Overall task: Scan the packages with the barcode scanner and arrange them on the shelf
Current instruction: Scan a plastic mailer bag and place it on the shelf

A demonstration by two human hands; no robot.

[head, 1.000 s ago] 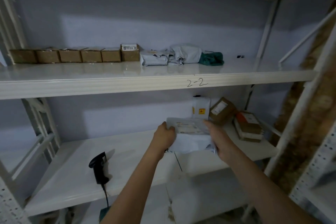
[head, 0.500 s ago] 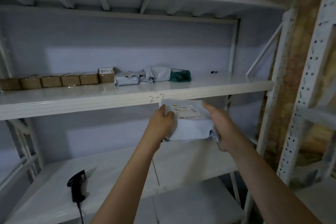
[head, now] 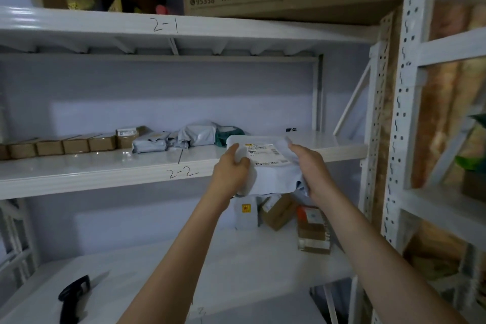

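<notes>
Our grip is two-handed: the left hand (head: 231, 168) curls round the left edge of the mailer (head: 268, 166), thumb on top, and the right hand (head: 311, 168) clasps its right edge and lower corner. We hold the mailer in the air at the front lip of the shelf (head: 105, 176) marked 2-2, label up, its far edge just over the board and to the right of the goods already lying there.

From largest to smallest, the shelf carries a row of boxes (head: 63, 144) at the left, then soft grey bags (head: 173, 139), then a green bundle (head: 228, 133) next to our mailer. The scanner (head: 73, 297) lies apart on the lower shelf.

We judge the mailer light and soft: its plastic skin sags and creases below our right hand, so it probably bends rather than holds flat. The film looks smooth and may slip, so holding both side edges suits it better than pinching one corner. We see nothing that suggests fragile contents, though we cannot tell what is inside.
</notes>
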